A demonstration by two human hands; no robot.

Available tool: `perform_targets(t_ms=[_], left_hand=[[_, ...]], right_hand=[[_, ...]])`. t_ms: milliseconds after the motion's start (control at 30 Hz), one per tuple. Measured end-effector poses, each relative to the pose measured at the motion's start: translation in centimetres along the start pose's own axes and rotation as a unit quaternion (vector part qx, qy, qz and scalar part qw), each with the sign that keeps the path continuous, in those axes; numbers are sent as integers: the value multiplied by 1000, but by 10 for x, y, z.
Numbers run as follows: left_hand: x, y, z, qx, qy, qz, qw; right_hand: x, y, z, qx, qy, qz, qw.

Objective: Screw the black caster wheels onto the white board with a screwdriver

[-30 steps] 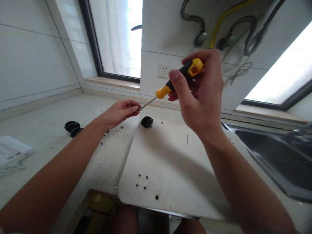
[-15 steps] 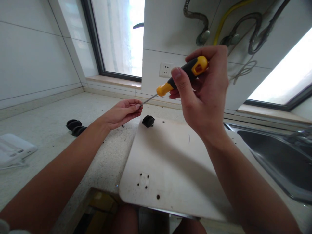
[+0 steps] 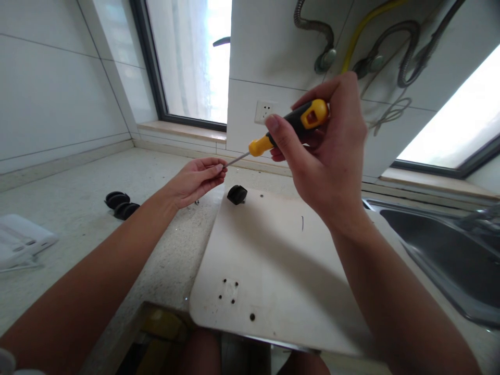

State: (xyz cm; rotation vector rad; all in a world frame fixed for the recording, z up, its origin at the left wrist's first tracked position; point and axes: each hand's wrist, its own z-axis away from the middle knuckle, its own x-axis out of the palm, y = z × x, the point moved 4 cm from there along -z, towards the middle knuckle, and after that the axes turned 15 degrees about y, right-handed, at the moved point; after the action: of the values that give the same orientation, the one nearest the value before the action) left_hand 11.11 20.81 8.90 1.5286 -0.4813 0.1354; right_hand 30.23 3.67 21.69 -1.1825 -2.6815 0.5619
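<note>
While R grip (image 3: 330, 151) holds screwdriver hdl (image 3: 297, 120), tip (image 3: 228, 164)'s at L grip (image 3: 198, 180).

1. The left hand (image 3: 201, 179) and right hand (image 3: 326, 151) are seen bare, the right thumbnail (image 3: 272, 123) being cut short.
2. Both forearms (image 3: 383, 281) are exposed to view.
3. At the lower left corner, a whitish, rounded item (image 3: 5, 359) is cropped too closely to be identified.
4. Below, two legs (image 3: 201, 353) are dimly shown.

Three black casters (image 3: 237, 195), one screwdriver (image 3: 261, 146) and one white board (image 3: 281, 255) show.
</note>
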Motion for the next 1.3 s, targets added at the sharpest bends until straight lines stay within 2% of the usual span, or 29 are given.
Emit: perform_targets(t_ms=[200, 300, 333, 400, 500, 600, 700, 767, 900, 967, 1067, 1167, 1300], left_hand=[[6, -1, 0, 14, -17, 15, 1000], [17, -5, 4, 83, 12, -68, 994], [22, -7, 8, 127, 36, -123, 984], [36, -13, 21, 228, 70, -250, 938], [65, -31, 54, 354, 39, -375, 856], [81, -54, 84, 428, 42, -460, 777], [87, -70, 100, 487, 45, -489, 722], [87, -77, 102, 499, 51, -504, 703], [87, -82, 103, 518, 47, -533, 668], [88, -82, 104, 534, 49, -539, 650], [90, -82, 106, 558, 63, -536, 630], [94, -82, 108, 575, 52, -538, 614], [97, -84, 108, 569, 38, -550, 610]], right_hand=[[-2, 3, -4, -17, 29, 0, 999], [-6, 4, -7, -24, 64, 12, 998], [-7, 5, -7, -26, 75, 16, 997], [-9, 7, -8, -24, 87, 23, 996], [-10, 15, -6, -9, 84, 47, 995], [-5, 25, -5, 9, 66, 74, 995], [7, 29, -13, 13, 57, 86, 995], [21, 27, -22, 1, 46, 98, 994], [59, 20, -31, -25, -38, 135, 990], [71, 17, -30, -39, -49, 141, 988], [76, 15, -24, -67, -40, 158, 984], [74, 17, -19, -77, -50, 183, 979], [74, 26, -17, -65, -78, 193, 976]])
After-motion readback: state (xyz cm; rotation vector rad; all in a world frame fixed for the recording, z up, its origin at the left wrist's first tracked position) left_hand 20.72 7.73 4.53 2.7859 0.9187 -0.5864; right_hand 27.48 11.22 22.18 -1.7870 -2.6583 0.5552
